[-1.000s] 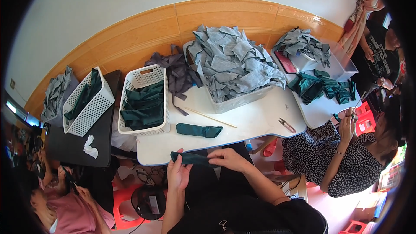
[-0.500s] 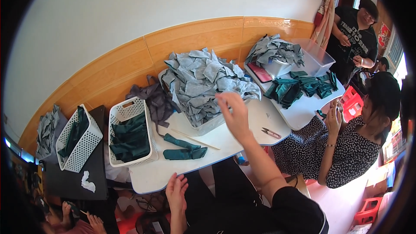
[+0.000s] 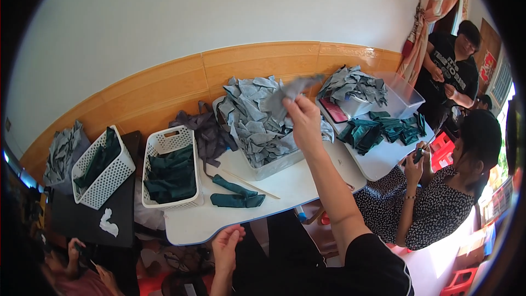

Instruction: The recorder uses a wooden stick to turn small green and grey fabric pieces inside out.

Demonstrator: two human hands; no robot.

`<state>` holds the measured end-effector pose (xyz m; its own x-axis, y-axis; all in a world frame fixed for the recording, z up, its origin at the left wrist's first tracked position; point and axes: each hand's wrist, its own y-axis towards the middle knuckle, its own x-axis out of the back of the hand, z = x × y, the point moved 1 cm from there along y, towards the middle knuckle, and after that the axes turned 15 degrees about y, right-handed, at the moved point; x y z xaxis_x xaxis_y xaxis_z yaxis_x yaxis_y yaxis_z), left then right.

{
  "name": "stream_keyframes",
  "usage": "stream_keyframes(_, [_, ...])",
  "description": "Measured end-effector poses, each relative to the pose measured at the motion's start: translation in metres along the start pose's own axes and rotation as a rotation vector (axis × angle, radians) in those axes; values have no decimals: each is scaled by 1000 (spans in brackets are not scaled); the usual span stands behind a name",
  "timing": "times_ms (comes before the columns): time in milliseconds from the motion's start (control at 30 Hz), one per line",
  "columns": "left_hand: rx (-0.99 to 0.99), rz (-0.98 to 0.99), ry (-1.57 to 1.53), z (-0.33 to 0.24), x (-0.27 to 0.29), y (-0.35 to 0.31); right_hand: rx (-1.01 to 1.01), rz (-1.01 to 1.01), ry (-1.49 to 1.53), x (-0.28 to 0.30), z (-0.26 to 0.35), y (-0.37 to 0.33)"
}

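Pinching limp grey cloth (image 3: 292, 87) to keep it clear of heaped pale-grey fabric (image 3: 253, 115)
The right hand (image 3: 305, 124) gripped with thumb and fingers; the left hand (image 3: 226, 245), seemingly empty, curled loosely

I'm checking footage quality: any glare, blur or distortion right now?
Head view: the orange wall band bows inside a black fisheye rim; bright light washes out part of the floor at right; the grey cloth piece in the grip of the right hand looks motion-blurred.
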<state>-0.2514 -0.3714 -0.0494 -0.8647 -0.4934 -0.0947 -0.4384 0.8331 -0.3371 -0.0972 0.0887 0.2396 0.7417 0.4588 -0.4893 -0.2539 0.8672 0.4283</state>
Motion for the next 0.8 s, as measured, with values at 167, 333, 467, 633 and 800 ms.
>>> stream_keyframes(167, [-452,-319,66,-113,-7,7,-524,293,-13,-38,-12,-151])
stream_keyframes(333, [-309,-29,-253,-132,0,21,-800,505,-217,-64,-61,-240])
stream_keyframes(467, [-352,-165,-188,-106,13,17,-712,396,-141,-78,-67,-276])
stream_keyframes(633, [-210,-182,-207,-93,29,13,-664,466,-182,-66,-94,-294])
stream_keyframes(800, [-264,-259,-22,-78,32,1,-668,417,-245,-59,-127,-321])
